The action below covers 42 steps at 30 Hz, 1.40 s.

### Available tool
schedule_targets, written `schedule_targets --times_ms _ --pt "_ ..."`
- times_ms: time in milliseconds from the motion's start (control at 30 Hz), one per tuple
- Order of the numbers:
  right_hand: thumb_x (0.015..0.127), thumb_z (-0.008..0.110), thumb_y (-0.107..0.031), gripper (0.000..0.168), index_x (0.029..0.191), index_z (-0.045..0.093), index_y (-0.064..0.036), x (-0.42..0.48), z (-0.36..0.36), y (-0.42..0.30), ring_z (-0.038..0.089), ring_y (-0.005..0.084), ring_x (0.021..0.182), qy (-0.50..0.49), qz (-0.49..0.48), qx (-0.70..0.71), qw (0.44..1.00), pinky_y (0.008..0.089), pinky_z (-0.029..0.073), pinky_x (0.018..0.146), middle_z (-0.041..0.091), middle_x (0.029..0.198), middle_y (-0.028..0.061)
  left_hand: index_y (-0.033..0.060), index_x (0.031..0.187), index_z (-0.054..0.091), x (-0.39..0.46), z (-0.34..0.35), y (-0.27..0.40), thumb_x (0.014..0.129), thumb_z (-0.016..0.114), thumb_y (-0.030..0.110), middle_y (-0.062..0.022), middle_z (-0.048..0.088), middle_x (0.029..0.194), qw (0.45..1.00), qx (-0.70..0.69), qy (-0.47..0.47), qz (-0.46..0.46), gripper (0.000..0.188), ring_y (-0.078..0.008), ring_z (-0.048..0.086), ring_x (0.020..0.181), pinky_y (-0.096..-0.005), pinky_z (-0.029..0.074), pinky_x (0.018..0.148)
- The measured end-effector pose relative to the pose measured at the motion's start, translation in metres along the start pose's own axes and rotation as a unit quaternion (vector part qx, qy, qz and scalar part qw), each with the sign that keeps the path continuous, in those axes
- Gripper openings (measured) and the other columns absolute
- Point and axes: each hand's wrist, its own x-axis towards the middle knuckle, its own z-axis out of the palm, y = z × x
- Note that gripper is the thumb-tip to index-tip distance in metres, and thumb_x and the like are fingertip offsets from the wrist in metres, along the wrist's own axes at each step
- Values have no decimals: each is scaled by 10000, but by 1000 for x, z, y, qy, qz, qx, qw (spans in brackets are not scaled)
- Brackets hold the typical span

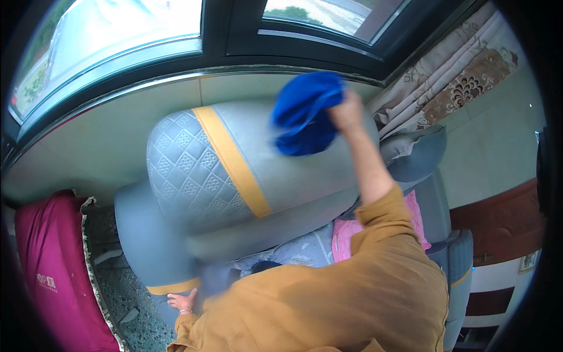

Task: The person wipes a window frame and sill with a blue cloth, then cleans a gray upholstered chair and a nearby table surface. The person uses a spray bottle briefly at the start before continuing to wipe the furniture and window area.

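Observation:
My right hand (349, 112) is closed on a bunched blue cloth (308, 114), held at the top of a grey sofa backrest (290, 176); both are blurred. A yellow band (233, 163) and a quilted diamond-patterned section run across the backrest to the left. Low in the view, my left hand (184, 301) rests with spread fingers on the sofa's armrest (151, 237), just by its yellow stripe (173, 288). Brown sleeves cover both arms. A blue-grey patterned cloth (303, 248) and a pink cloth (345, 237) lie on the seat.
Dark-framed windows (303, 48) and a tiled wall (105, 119) stand behind the sofa. A patterned curtain (457, 83) hangs at the right, near a grey cushion (413, 154). Left of the armrest, a magenta cover (57, 268) drapes beside a speckled floor (145, 321).

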Motion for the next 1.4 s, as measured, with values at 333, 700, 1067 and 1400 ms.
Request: schedule_targets --times_ms 333,700,1067,1400 --pt "654 703 -281 291 804 713 -31 7 66 25 646 383 869 55 -62 -288 954 452 515 776 680 873 218 -143 1448 24 8 16 4 499 809 687 -455 146 1436 999 34 36 -1 1485 -552 171 1374 -529 182 1150" --pt "687 789 -302 338 902 666 -71 -19 209 -110 597 326 848 -69 -276 221 933 417 490 797 614 871 182 -112 1433 127 39 1 15 581 771 615 -379 245 1401 998 59 -13 7 1292 -467 300 1320 -491 311 1089" --pt "592 733 -675 951 1337 526 -121 46 -55 132 448 412 1238 124 167 -325 923 498 362 1041 477 1347 195 -101 1398 286 28 -26 22 760 727 459 -299 383 1344 995 63 -65 43 957 -376 423 1252 -448 372 1049" --pt "567 739 -288 293 736 657 -63 -38 169 -36 617 373 822 -76 -228 33 970 474 510 722 643 786 182 -70 1350 416 -128 -217 206 1008 486 180 -219 455 1368 622 -334 407 579 429 -338 437 1274 -434 341 1077"
